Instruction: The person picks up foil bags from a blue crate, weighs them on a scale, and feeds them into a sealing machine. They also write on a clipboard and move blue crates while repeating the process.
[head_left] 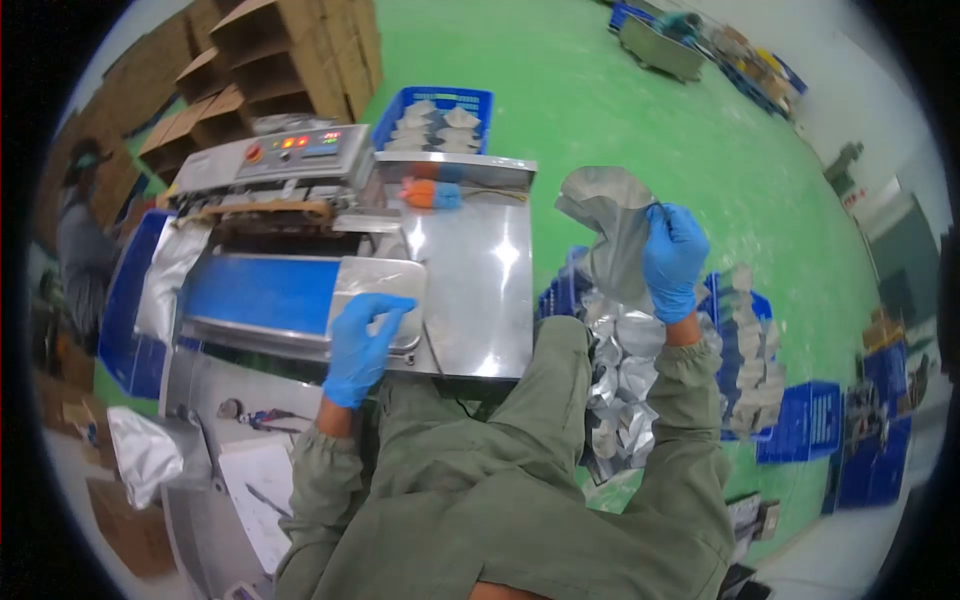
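Observation:
My right hand, in a blue glove, is closed on the edge of a silver foil pouch and holds it up over a blue crate. More foil pouches stand packed below it, beside my thigh. My left hand, also gloved in blue, rests at a flat steel plate at the end of a blue conveyor belt. Its fingers are apart, with nothing visible in them. The belt belongs to a sealing machine with a lit display and a red knob.
A steel table carries an orange-and-blue bundle. Another blue crate with pouches stands behind it. Foil pouches hang at the belt's left end. Cardboard boxes are stacked behind the machine. A person is at far left.

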